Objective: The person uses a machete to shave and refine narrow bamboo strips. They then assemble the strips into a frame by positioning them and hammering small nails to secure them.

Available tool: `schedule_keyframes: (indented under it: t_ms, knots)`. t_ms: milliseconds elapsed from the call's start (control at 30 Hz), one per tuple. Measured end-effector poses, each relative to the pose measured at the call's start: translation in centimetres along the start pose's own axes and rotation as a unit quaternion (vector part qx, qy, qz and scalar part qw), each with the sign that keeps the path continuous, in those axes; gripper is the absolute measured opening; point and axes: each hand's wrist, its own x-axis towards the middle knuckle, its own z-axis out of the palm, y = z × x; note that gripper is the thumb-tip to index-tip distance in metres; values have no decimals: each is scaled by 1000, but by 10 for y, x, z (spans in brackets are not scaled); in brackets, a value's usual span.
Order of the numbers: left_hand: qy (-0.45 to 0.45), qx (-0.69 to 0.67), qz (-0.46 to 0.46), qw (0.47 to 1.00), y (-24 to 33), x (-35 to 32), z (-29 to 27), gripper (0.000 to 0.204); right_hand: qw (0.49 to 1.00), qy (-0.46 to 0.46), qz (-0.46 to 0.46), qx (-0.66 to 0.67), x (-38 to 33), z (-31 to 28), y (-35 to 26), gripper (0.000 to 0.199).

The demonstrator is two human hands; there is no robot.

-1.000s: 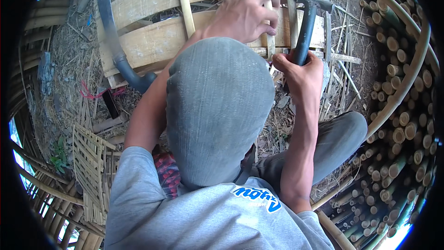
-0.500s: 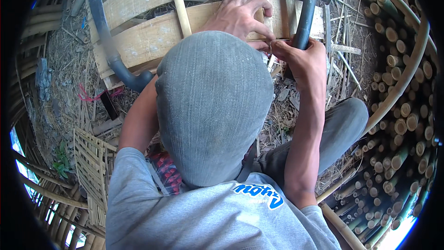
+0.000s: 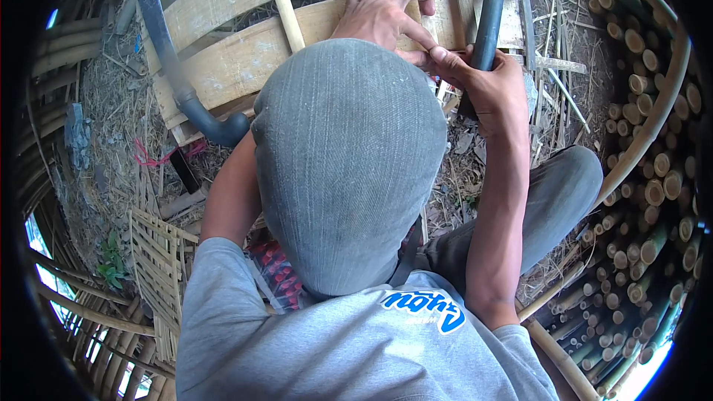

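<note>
My left hand [image 3: 386, 11] lies over the pale wooden slats [image 3: 230, 59], its outer fingers bent. Its thumb and forefinger pinch close beside my right thumb; whatever is between them is too small to make out. Through the curled fingers of my right hand [image 3: 496, 89] runs the dark handle of a hammer [image 3: 490, 26], its T-shaped head pointing up and away. The right thumb and forefinger meet the left fingertips at the near edge of the slats. A grey denim cap [image 3: 349, 171] covers the middle of the view and hides my left wrist.
Thin bamboo strips [image 3: 282, 4] cross the slats. At the left, a dark curved tube [image 3: 204, 122] reaches over the slat corner. Stacked bamboo poles [image 3: 653, 193] fill the right side behind a bent pole [image 3: 657, 122]. A woven bamboo panel [image 3: 157, 260] stands at lower left; straw litters the ground.
The view has shifted slightly. My right thumb has come up against the left fingertips, while the hammer stays in the right hand and the left hand keeps its place on the slats.
</note>
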Motion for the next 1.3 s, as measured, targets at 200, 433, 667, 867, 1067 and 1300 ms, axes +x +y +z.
schedule_keyframes:
  t_ms: [200,433,667,867,1067,1300]
  knots:
    - [-1,2,2,1000,3,4,6,15,996,84,16,-14,-15,0,-12,39]
    - [1,7,2,1000,3,4,10,13,993,110,-38,-4,-72,-23,24,42]
    - [-17,25,-6,1000,6,-2,-8,12,991,117,-19,60,-112,0,69,36]
    - [-31,16,-16,999,11,0,-9,12,991,117,-34,-49,-117,-1,80,37]
    - [-23,17,-11,1000,8,1,-6,12,982,128,-86,-105,-122,4,88,30]
    - [-28,4,-12,1000,10,2,-9,10,969,169,-149,-103,-125,11,72,25]
